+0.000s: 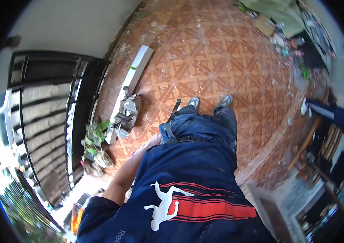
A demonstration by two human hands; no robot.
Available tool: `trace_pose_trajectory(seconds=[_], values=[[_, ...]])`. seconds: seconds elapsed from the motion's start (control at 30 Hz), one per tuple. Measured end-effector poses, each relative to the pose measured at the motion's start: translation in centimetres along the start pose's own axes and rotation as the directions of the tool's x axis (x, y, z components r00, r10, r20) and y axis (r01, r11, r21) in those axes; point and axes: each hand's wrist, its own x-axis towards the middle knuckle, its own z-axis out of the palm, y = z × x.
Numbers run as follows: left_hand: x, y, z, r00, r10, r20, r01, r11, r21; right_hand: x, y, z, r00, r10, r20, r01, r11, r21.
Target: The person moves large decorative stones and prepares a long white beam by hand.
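Observation:
My left hand (pixel 154 141) is at the left side of my waist, against a bunched dark blue cloth (pixel 188 124). Its fingers are mostly hidden by the cloth, so I cannot make out whether they grip it. A black belt with a buckle (pixel 192 139) crosses my waist, and a dark strap (pixel 176 106) sticks out beside the cloth. Something small and red (pixel 133 154) shows by my left wrist, too small to name. My right hand is out of view.
A long white beam (pixel 139 60) lies on the tiled floor (pixel 204 60) at left, beside a grey metal object (pixel 128 115). Potted plants (pixel 95 139) stand near the black gate (pixel 42 69). Bottles (pixel 297 41) lie upper right; a person's leg (pixel 328 112) appears at right.

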Motion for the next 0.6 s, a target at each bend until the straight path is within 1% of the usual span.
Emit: trace_pose_trajectory(seconds=[0.03, 0.1, 0.17, 0.2, 0.23, 0.27, 0.3, 0.33, 0.37, 0.4, 0.43, 0.47, 0.5, 0.53, 0.57, 0.6], values=[[1.4, 1.6, -0.6, 0.999, 0.006, -0.045, -0.006, 1.0, -0.012, 1.0, -2.2, -0.6, 1.0, -0.003, 0.003, 0.003, 1.0, -0.024], [2.7, 2.6, -3.2, 0.99, 0.014, -0.142, -0.021, 0.999, -0.043, 3.0, -7.2, -2.4, 1.0, -0.011, 0.011, 0.012, 0.997, -0.082], [2.8, 3.5, -3.9, 0.97, 0.012, -0.241, -0.03, 0.997, -0.072, 5.2, -12.4, -3.7, 1.0, -0.02, 0.024, 0.023, 0.99, -0.141], [12.3, -8.0, 3.0, 0.951, 0.138, -0.278, -0.122, 0.99, 0.073, 6.1, -15.2, -4.3, 0.999, -0.022, 0.034, 0.028, 0.984, -0.174], [10.5, -5.5, 0.1, 0.983, -0.027, -0.182, 0.016, 0.998, -0.062, 7.5, -17.7, -4.7, 0.999, -0.025, 0.045, 0.034, 0.978, -0.204], [9.0, -2.8, -4.3, 0.977, -0.188, -0.105, 0.16, 0.959, -0.232, 11.2, -22.1, -7.0, 0.994, -0.027, 0.108, 0.059, 0.951, -0.303], [9.2, -2.4, -6.3, 0.933, -0.281, -0.223, 0.24, 0.951, -0.195, 14.9, -22.5, -10.4, 0.978, -0.171, 0.122, 0.21, 0.759, -0.617], [9.5, -1.9, -7.7, 0.868, -0.368, -0.333, 0.328, 0.929, -0.174, 18.0, -24.5, -12.9, 0.932, -0.305, 0.193, 0.319, 0.445, -0.837], [9.7, -1.5, -8.8, 0.76, -0.408, -0.507, 0.254, 0.903, -0.346, 15.7, -30.2, -10.2, 0.946, -0.291, 0.146, 0.237, 0.308, -0.922], [9.7, -0.7, -9.9, 0.609, -0.465, -0.642, 0.143, 0.861, -0.488, 16.4, -33.7, -10.3, 0.965, -0.238, 0.108, 0.172, 0.269, -0.948], [9.3, 1.4, -11.5, 0.472, -0.528, -0.706, 0.035, 0.811, -0.583, 17.7, -36.9, -11.2, 0.962, -0.241, 0.129, 0.176, 0.187, -0.966], [9.6, 3.1, -12.6, 0.435, -0.56, -0.705, 0.019, 0.789, -0.614, 19.3, -39.6, -11.7, 0.958, -0.243, 0.151, 0.182, 0.112, -0.977], [9.7, 4.5, -13.7, 0.367, -0.628, -0.687, -0.077, 0.715, -0.695, 20.9, -42.9, -11.6, 0.952, -0.239, 0.192, 0.214, 0.07, -0.974], [9.7, 5.9, -14.9, 0.302, -0.689, -0.659, -0.179, 0.638, -0.749, 22.6, -46.2, -11.3, 0.973, -0.181, 0.141, 0.179, 0.212, -0.961], [9.9, 7.1, -15.8, 0.305, -0.67, -0.677, -0.213, 0.645, -0.734, 24.2, -49.4, -11.0, 0.99, -0.113, 0.09, 0.124, 0.35, -0.928], [10.1, 8.2, -16.8, 0.327, -0.678, -0.658, -0.26, 0.605, -0.753, 26.3, -52.9, -10.2, 0.982, -0.113, 0.149, 0.176, 0.292, -0.94]])
